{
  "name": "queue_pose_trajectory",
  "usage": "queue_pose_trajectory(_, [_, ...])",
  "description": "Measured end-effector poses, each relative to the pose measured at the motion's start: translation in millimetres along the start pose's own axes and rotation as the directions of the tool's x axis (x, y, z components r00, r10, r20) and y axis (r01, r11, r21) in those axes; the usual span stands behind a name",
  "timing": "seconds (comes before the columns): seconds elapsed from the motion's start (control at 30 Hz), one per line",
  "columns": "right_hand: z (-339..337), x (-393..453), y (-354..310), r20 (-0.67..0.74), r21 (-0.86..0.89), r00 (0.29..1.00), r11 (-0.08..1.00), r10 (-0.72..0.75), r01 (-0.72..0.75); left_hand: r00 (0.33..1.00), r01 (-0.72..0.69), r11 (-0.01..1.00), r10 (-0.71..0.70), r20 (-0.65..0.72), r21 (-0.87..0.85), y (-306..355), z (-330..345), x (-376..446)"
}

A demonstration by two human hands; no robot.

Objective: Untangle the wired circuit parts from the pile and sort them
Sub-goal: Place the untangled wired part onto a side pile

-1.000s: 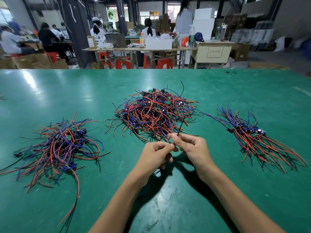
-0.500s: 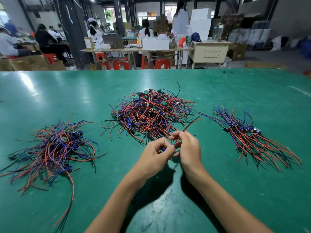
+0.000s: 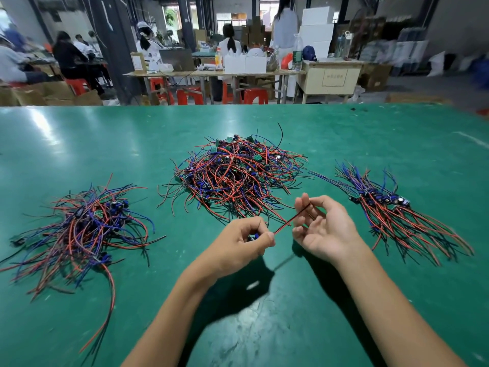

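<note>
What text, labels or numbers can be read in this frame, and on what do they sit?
None can be read for certain.
Beige cabinet beyond the green table: a framed line of characters on its front, too blurred to read.
Brown carton on the far workbench: a white label, print too small.
Drink bottle on that bench: a coloured label, illegible.
Small circuit boards in the middle pile: any markings too small to tell.

— What is seen underneath?
— A green table [image 3: 344, 327], scuffed and glossy.
— What is laid on it?
— Three heaps of red and blue wired parts: a tangled pile [image 3: 235, 178] at the middle, a loose heap [image 3: 82, 229] at the left, and a combed bundle [image 3: 391, 210] at the right, all set well apart.
</note>
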State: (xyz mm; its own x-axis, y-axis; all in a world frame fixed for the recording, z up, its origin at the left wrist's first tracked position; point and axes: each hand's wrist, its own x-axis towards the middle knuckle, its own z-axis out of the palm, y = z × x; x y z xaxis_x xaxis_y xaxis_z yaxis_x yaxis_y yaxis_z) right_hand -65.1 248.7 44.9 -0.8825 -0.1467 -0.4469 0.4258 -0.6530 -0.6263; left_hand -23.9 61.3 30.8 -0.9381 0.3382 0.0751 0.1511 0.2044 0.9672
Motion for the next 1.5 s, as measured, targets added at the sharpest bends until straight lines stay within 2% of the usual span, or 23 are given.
queue_pose_trajectory(0.1, [3.0,2.8,8.7,-0.045,-0.286,0.969,0.933,-0.242,0.22,0.998,0.064,0.996,-0.065,-0.011,-0.069,2.1,0.3,-1.7])
queue_pose_trajectory(0.17, [5.7,4.9,14.2,0.012,-0.381,0.93,0.858,-0.368,0.344,0.997,0.07,0.986,-0.075,-0.026,-0.149,3.9,-3.4,-3.4])
queue_pose_trajectory(0.27, [8.1,5.1,16.3,0.102,-0.399,0.914,0.826,-0.392,0.398,0.993,0.092,0.96,-0.107,-0.041,-0.265,8.3,-9.9,-5.2])
queue_pose_trajectory(0.43, [10.8,7.3,25.9,0.103,-0.557,0.896,0.722,-0.431,0.411,0.98,0.169,0.892,-0.197,-0.023,-0.419,15.7,-11.9,0.1])
queue_pose_trajectory(0.5, [8.8,6.6,35.2,0.224,-0.672,0.868,0.574,-0.444,0.467,0.984,0.154,0.872,-0.181,-0.012,-0.465,17.1,-13.9,0.0])
queue_pose_trajectory(0.6, [5.2,5.9,51.9,0.519,-0.773,0.726,0.113,-0.451,0.624,0.991,0.103,0.833,-0.131,-0.013,-0.543,16.8,-18.6,-4.5])
queue_pose_trajectory(0.63, [5.8,5.0,58.1,0.585,-0.757,0.681,0.003,-0.441,0.653,0.992,0.091,0.824,-0.126,-0.025,-0.559,16.7,-20.4,-6.2])
queue_pose_trajectory(0.67, [7.9,3.0,63.2,0.624,-0.733,0.646,-0.042,-0.44,0.679,0.991,0.08,0.821,-0.128,-0.046,-0.565,17.5,-21.4,-7.2])
queue_pose_trajectory(0.73, [11.2,-0.1,67.7,0.638,-0.702,0.613,-0.026,-0.466,0.711,0.984,0.052,0.81,-0.141,-0.108,-0.585,19.7,-22.7,-8.7])
queue_pose_trajectory(0.87, [13.8,-2.0,63.5,0.556,-0.679,0.635,0.148,-0.536,0.719,0.955,0.001,0.767,-0.19,-0.226,-0.641,20.9,-23.9,-8.8])
queue_pose_trajectory(0.97, [19.0,-4.7,59.5,0.523,-0.62,0.647,0.273,-0.555,0.736,0.946,0.015,0.738,-0.229,-0.229,-0.674,20.9,-22.6,-8.1])
queue_pose_trajectory(1.17, [22.5,-14.2,54.1,0.536,-0.469,0.696,0.517,-0.478,0.716,0.949,0.073,0.729,-0.261,-0.178,-0.68,18.9,-21.8,-8.1])
queue_pose_trajectory(1.37, [29.4,-18.0,50.3,0.402,-0.401,0.798,0.696,-0.449,0.595,0.918,0.045,0.767,-0.285,-0.277,-0.64,15.7,-19.4,-7.1])
queue_pose_trajectory(1.5, [31.5,-17.1,51.7,0.347,-0.414,0.837,0.732,-0.423,0.541,0.873,0.029,0.846,-0.281,-0.398,-0.533,14.0,-15.3,-6.4])
